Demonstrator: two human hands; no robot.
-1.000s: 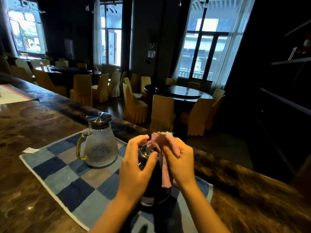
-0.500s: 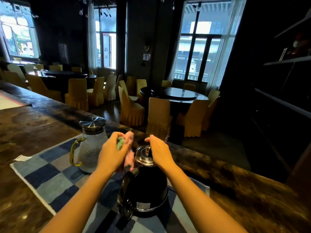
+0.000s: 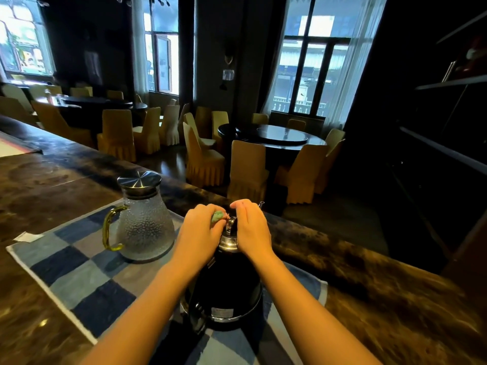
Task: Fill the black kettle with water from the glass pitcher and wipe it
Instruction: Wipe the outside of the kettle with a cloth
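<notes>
Counter: brown marbled top, runs across our view. Checked blue-grey mat lies on it. Black kettle stands upright on mat's R half, directly below us; glossy black body, steel band at base w/ small white label, steel lid seated, knob on top. Contents hidden. Glass pitcher stands upright on same mat, just L of kettle, not touching; dimpled clear glass, yellow-green handle facing L, steel cap on. We cannot read a water level thru the texture. Both forearms reach in from bottom edge. L hand at lid's L side, fingers curled round a bunched cloth, green and pink showing, held close by knob. R hand cups lid's R side, fingers bent over its far edge, knuckles up. Knob sits betw. the two hands. Small white paper scrap on counter just off mat's L corner.
</notes>
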